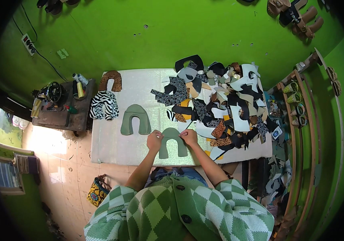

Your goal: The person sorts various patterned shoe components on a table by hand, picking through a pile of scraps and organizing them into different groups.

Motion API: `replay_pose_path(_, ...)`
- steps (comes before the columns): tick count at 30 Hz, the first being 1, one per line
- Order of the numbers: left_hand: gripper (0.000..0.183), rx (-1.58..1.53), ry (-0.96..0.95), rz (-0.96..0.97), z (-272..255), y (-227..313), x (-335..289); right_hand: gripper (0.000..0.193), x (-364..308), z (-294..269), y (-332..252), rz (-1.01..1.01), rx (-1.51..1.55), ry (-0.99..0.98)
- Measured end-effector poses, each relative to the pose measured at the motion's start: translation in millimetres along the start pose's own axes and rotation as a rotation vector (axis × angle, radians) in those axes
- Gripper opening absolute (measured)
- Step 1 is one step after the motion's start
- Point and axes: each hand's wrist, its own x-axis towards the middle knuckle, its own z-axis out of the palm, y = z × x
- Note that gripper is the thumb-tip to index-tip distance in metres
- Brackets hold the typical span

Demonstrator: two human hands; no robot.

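A green arch-shaped piece, like a shoe upper (172, 135), lies on the table right in front of me. At its upper left edge, the fingers of my left hand (154, 140) are pinched on the rim. My right hand (189, 137) is at the upper right edge, closed around a thin dark pen-like stick (189, 125) that points up and right; its lower tip is hidden by the fingers. Slightly farther left lies a second green arch-shaped piece (131, 111), touched by neither hand.
Many scraps (204, 108) in black, white, tan and animal prints cover the right of the table (103, 140). Zebra-print pieces (104, 105) and leopard-print pieces (112, 81) lie at its left edge. A sewing machine (54, 93) stands left; a wooden shoe rack (296, 132) stands right.
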Motion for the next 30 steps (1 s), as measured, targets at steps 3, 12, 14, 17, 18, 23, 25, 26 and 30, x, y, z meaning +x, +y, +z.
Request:
replay_pose_path(3,0.021,0.003,-0.012,-0.011,-1.5,0.8,0.7,0.020,2.6,1.0,5.3,-0.018,0.017,-0.003)
replay_pose_path(12,0.021,0.011,-0.031,-0.041,-5.5,-1.1,-1.8,0.019,5.7,0.3,7.6,-0.008,0.033,-0.023)
replay_pose_path(14,0.021,0.011,-0.028,-0.028,-5.3,-0.6,-2.0,0.019,5.1,0.5,8.8,-0.006,0.043,-0.016)
replay_pose_path(17,0.021,0.039,-0.029,-0.051,-6.2,2.5,-3.2,0.016,4.3,1.8,9.0,-0.018,0.038,0.008)
replay_pose_path(18,0.021,0.044,-0.030,-0.043,-6.8,3.0,-4.0,0.016,3.9,2.2,8.7,-0.019,0.038,0.011)
replay_pose_path(23,0.020,0.098,-0.078,-0.036,-7.5,13.2,-6.3,0.017,1.4,2.4,5.8,-0.014,-0.029,0.024)
replay_pose_path(25,0.020,0.243,0.067,0.207,-6.1,9.5,-10.4,0.024,-10.0,2.1,-13.3,-0.177,-0.144,0.090)
replay_pose_path(26,0.021,0.312,0.132,0.337,-3.0,8.6,-13.1,0.029,-15.0,1.4,-16.8,-0.251,-0.203,0.131)
replay_pose_path(30,0.027,0.478,0.049,0.524,6.2,1.0,-26.1,0.026,-42.8,11.8,-26.9,-0.656,-0.390,0.050)
